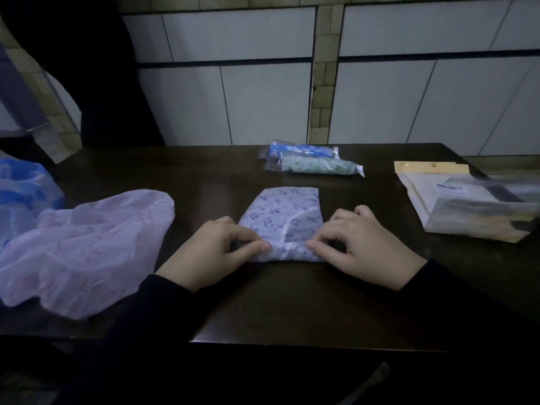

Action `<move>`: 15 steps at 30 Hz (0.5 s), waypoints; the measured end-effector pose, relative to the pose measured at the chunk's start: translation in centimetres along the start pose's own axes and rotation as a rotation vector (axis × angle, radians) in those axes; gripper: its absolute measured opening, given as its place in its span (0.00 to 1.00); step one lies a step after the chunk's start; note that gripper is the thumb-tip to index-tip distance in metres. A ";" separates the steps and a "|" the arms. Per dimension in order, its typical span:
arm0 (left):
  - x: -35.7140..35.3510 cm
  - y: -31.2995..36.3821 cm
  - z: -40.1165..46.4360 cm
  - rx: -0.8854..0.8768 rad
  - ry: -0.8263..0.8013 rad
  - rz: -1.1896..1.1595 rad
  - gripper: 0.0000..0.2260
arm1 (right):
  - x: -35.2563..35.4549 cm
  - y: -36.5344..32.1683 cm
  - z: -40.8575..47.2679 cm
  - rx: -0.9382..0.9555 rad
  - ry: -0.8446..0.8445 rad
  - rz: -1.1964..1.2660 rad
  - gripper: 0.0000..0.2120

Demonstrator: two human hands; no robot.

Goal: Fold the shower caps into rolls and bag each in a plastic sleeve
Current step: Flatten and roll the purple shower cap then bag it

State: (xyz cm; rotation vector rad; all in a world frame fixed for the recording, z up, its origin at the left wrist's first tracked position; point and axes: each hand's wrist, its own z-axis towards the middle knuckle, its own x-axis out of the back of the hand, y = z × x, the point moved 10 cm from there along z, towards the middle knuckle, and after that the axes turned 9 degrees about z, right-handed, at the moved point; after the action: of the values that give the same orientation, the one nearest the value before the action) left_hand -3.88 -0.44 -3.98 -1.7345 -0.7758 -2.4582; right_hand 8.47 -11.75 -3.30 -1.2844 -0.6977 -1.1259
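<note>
A folded white shower cap (285, 217) with a purple music-note print lies flat in the middle of the dark table. My left hand (214, 252) pinches its near left edge with thumb and curled fingers. My right hand (361, 244) pinches the near right edge the same way. The near edge of the cap is bunched up between my thumbs. At the back of the table lie two bagged rolls, a blue one (301, 149) and a green one (318, 166), each in a clear plastic sleeve.
A loose pink shower cap (84, 249) is spread at the left, with a blue patterned one (23, 194) behind it. A stack of empty plastic sleeves (464, 203) sits at the right. The dark table (292, 305) stands against a tiled wall.
</note>
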 end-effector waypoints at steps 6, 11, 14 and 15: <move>0.8 0.4 0.3 0.036 0.104 0.121 0.08 | -0.3 1.1 0.0 -0.119 0.060 -0.003 0.17; 0.9 1.0 0.4 -0.076 0.153 0.122 0.08 | 1.2 0.0 -0.5 -0.053 0.207 -0.067 0.11; 0.8 0.7 0.3 -0.075 0.142 0.058 0.11 | 0.9 -1.2 -0.4 0.044 0.171 -0.115 0.11; 0.7 0.6 0.3 -0.072 0.138 0.050 0.13 | 0.9 -1.3 -0.3 0.060 0.160 -0.125 0.12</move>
State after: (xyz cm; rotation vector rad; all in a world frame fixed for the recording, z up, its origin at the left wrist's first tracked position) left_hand -3.76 -0.62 -3.06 -1.5646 -0.6306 -2.5686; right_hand 7.51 -12.17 -2.10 -1.0989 -0.6936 -1.2852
